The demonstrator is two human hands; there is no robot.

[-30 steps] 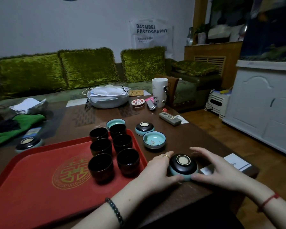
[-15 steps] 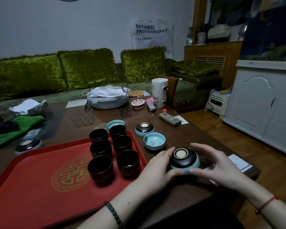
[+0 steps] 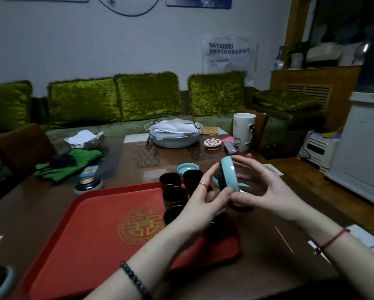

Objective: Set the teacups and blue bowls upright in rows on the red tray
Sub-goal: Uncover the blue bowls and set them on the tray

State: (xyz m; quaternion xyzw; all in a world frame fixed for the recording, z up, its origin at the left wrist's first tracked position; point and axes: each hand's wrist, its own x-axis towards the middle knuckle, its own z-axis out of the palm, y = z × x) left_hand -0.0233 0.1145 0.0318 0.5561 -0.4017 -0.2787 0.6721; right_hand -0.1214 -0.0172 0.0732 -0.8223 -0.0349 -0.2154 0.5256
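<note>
Blue bowl (image 3: pixel 229 174) sideways between both hands

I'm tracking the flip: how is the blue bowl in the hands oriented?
On edge, mid-turn: the black-backed pale blue ceramic bowl shows its rim sideways, held above the table between the left hand and right hand.

The tray (image 3: pixel 90 230) is glowing red, a gold double-happiness emblem (image 3: pixel 141 226) showing at its centre. At one o'clock from the emblem the teacups (image 3: pixel 174 194) are looking glossy black. The bowl (image 3: pixel 229 175) is showing pale blue glaze on its rim and a dark outside. The table (image 3: pixel 41 208) is gleaming dark brown. At twelve o'clock, cushions (image 3: pixel 147 95) are shimmering olive green; at ten o'clock a cloth (image 3: pixel 73 162) is showing bright green.
</note>
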